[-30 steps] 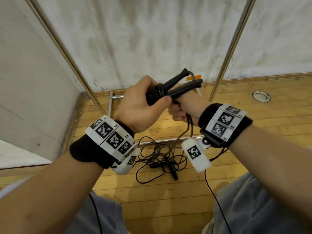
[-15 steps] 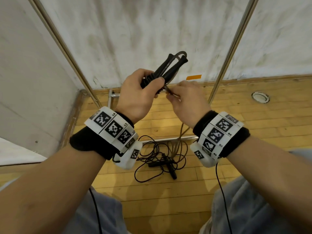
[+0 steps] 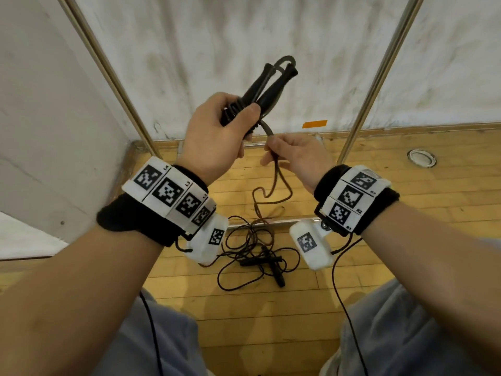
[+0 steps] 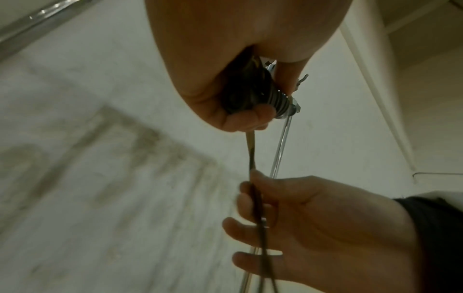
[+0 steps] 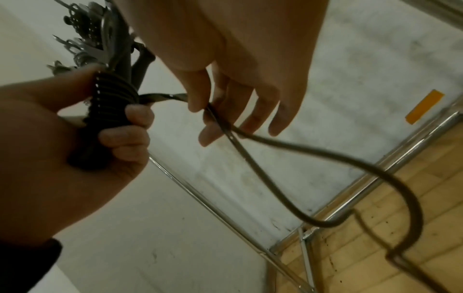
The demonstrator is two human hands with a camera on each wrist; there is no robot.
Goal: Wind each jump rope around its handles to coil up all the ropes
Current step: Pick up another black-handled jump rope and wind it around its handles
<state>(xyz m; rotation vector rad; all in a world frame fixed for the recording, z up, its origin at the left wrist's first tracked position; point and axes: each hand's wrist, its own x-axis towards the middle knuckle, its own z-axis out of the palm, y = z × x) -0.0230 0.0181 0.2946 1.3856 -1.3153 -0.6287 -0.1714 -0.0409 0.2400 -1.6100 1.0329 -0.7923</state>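
Note:
My left hand grips two black jump-rope handles held together, tips pointing up and away, with several turns of rope wound round them. The doubled brown rope leaves the handles and runs down through my right hand, which pinches it between thumb and fingers just below and right of the left hand. Below that hand the rope hangs in a loop toward the floor. A second black jump rope lies tangled on the wooden floor between my knees.
A white wall stands close ahead, with slanted metal poles and a low metal rail along the wooden floor. An orange tape strip marks the wall base. A round floor fitting lies at right.
My left hand has raised the handles and tilted them more upright. My right hand came out from behind the handles, dropped below them and slid down the rope, drawing it taut.

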